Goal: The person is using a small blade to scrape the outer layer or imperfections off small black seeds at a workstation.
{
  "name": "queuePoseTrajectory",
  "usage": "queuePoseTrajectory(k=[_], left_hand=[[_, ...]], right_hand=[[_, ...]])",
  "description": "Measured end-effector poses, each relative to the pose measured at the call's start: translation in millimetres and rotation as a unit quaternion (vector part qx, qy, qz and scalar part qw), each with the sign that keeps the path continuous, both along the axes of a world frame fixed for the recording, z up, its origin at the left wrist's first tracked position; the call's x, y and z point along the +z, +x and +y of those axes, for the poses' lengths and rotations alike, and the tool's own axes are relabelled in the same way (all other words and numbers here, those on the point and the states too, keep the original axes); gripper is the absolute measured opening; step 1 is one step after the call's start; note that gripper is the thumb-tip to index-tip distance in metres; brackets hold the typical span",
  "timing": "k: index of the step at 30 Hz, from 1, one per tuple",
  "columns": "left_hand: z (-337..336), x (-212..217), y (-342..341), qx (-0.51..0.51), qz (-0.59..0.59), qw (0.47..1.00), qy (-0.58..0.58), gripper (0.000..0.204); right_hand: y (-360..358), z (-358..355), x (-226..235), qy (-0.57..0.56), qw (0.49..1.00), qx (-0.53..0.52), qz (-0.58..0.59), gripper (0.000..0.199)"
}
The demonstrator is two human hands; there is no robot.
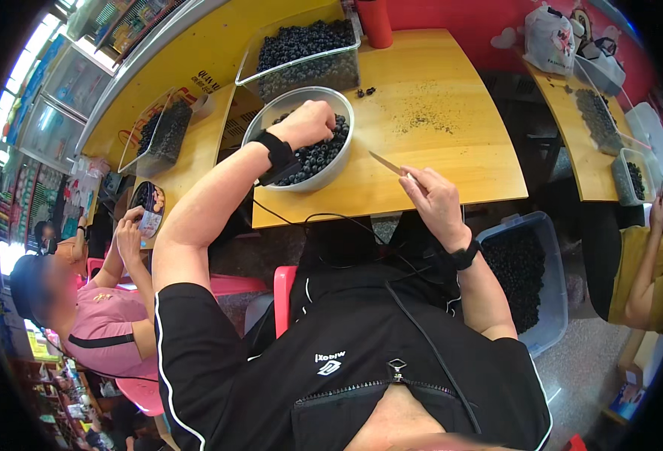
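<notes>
A round translucent tub point(346, 161) on the wooden table is filled with dark, round, berry-like pieces point(312, 161). My left hand point(309, 125) reaches in over its far right part, fingers curled together at the pieces. Whatever they pinch is hidden under the hand. To the right of the tub, my right hand point(434, 199) is closed round the handle of a small knife point(385, 161). Its blade points up and left over the near part of the tabletop.
Behind the tub stands a large clear bin point(335, 69) of dark pieces beside a red cylinder point(375, 22). Dark crumbs point(438, 113) litter the tabletop point(474, 161). A floor bin point(553, 301) of dark bits sits right of me. People work on both sides; a cable point(309, 219) crosses the table's front edge.
</notes>
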State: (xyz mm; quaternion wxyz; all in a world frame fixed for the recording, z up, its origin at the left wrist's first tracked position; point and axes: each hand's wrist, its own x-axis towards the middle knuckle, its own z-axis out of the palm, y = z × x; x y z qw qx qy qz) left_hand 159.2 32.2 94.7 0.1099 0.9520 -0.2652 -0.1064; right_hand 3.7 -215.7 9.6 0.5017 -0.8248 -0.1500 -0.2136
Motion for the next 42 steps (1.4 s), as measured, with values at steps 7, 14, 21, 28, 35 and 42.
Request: queuePoseTrajectory(k=[7, 14, 21, 28, 35, 42], left_hand=[[10.2, -17.6, 4.5, -0.005, -0.047, 0.998, -0.034, 0.013], [-1.6, 27.3, -46.0, 0.123, 0.144, 0.936, -0.298, 0.019], [-37.2, -32.7, -140.2, 0.143, 0.418, 0.596, -0.671, 0.018], [-57.9, -79.9, -156.2, 0.148, 0.447, 0.445, -0.762, 0.012], [-58.3, -87.5, -159.0, 0.15, 0.448, 0.456, -0.754, 0.015], [-50.1, -71.6, -170.3, 0.197, 0.427, 0.506, -0.723, 0.021]], right_hand=[[-0.2, 0.4, 1.4, -0.016, 1.0, 0.006, 0.0, 0.025], [6.9, -8.2, -2.1, 0.062, 0.997, 0.013, 0.054, 0.027], [-11.9, -4.2, 23.3, 0.178, 0.968, 0.114, 0.132, 0.024], [-15.3, 7.5, 21.2, 0.064, 0.989, 0.13, 0.026, 0.029], [-15.9, 9.4, 19.7, 0.024, 0.994, 0.103, -0.002, 0.025], [-13.3, 9.0, 20.5, 0.068, 0.994, 0.084, 0.008, 0.021]])
